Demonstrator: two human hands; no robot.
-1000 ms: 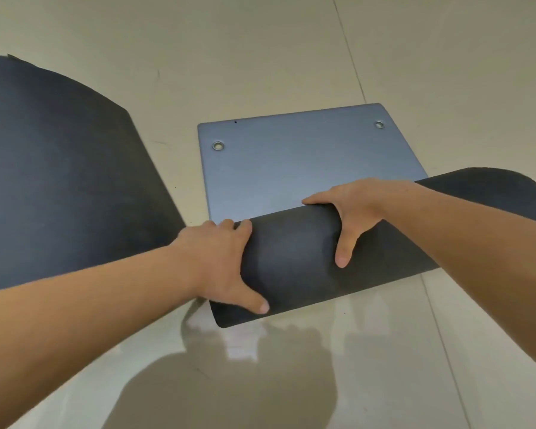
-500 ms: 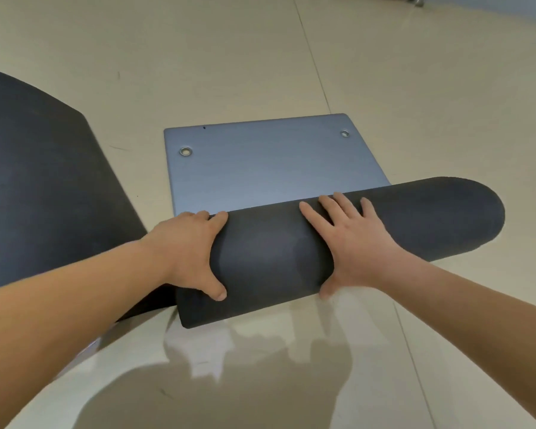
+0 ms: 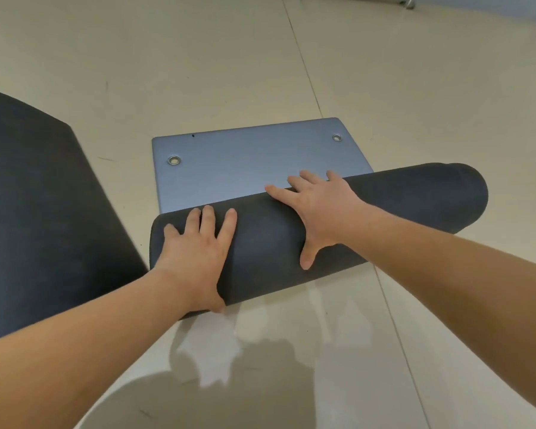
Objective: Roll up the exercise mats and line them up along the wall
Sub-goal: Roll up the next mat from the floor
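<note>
Both hands flat, fingers spread: left hand [image 3: 195, 243] and right hand [image 3: 314, 205] press atop mat roll [image 3: 399, 199] on floor, even pressure for tight roll; blue tail [image 3: 245, 162] unrolled ahead. Second mat [image 3: 44, 212] flat at left.

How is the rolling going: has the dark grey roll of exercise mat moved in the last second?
Yes. The dark grey roll has rolled forward, nearer the metal eyelets in the mat's flat blue-grey end, covering more of it.

Half-rolled mat [image 3: 384, 212] (blue inside, floor-bound)
</note>
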